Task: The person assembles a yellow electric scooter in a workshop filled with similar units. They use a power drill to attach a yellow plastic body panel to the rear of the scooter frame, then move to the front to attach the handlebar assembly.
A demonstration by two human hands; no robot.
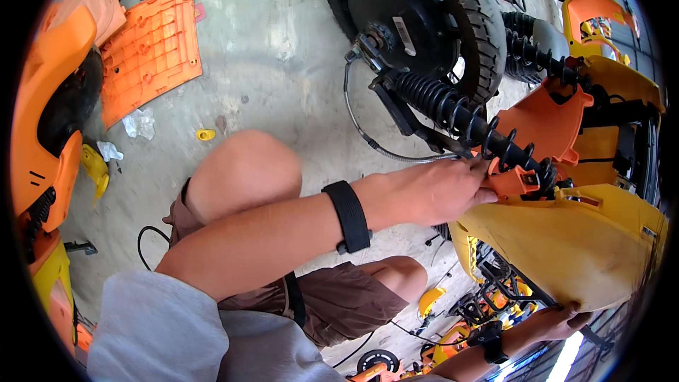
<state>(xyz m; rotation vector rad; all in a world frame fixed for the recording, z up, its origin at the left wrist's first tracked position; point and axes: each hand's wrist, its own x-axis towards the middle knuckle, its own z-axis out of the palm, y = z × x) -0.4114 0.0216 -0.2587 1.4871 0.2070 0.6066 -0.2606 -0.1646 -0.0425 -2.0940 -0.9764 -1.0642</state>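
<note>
Left hand (431, 191) stretched across the raised knee, black wristband (348, 216) on the forearm. Fingers (475, 178) curled closed at the lower end of the black coil spring (463, 119), fingertips touching the small orange bracket (515, 182) just right of them. Cannot tell whether pinching the bracket or only pressing on it.

Spring running diagonally from the black wheel hub (396, 10) at top centre down to the fingers, upper end clear of the hand, lower coils just beside the fingertips. Thin grey cable (364, 134) looping from the hub down toward the same spot.

Right hand (559, 320) low at right, also with a dark wristband, fingers wrapped round the bottom edge of the yellow body panel (566, 247), holding it. Panel sitting directly below the bracket and the left fingertips, tilted.

Orange fairing (544, 117) behind the spring, above the yellow panel. Black tyre (474, 21) around the hub.

Concrete floor (283, 49) underneath, orange ribbed panel (150, 49) lying flat at upper left, well apart from both hands. Small yellow clip (205, 134) on the floor near the knee.
</note>
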